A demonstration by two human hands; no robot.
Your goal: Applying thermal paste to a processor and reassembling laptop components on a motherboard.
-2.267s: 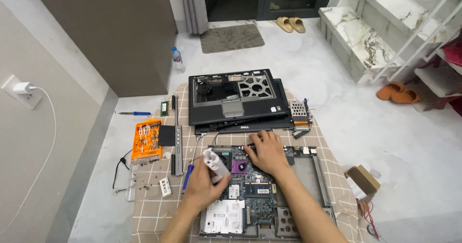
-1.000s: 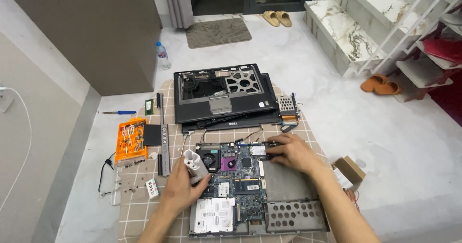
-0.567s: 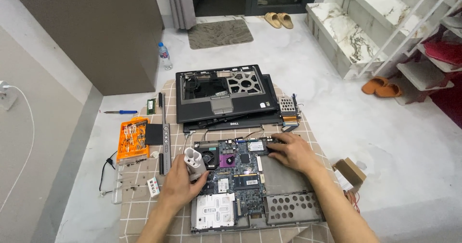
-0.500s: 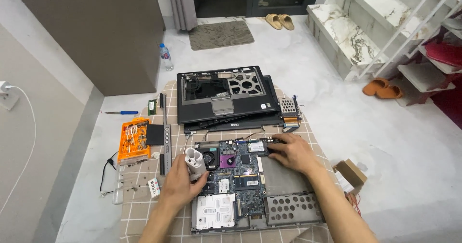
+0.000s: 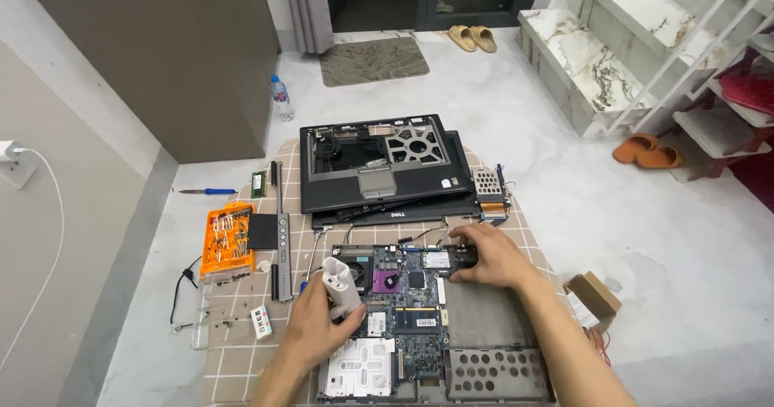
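A dismantled laptop base with its bare motherboard (image 5: 411,302) lies on a checked mat in front of me. My left hand (image 5: 318,330) is closed around a light grey cylindrical tool (image 5: 343,286), held over the board's left side near the fan. On the board's upper right edge rests my right hand (image 5: 488,255), fingers pressing a small dark part there. Beyond the board sits the removed black palmrest and keyboard frame (image 5: 379,161), stacked on the laptop's lid.
An orange screwdriver bit case (image 5: 226,240) and a long black strip (image 5: 278,230) lie left of the board. A blue-handled screwdriver (image 5: 208,190), a memory stick, a water bottle (image 5: 280,99), a small cardboard box (image 5: 594,296), white stairs and sandals surround the mat.
My view has shifted slightly. Both hands stay almost where they were, the left still holding the grey tool, the right still on the board's upper right edge.
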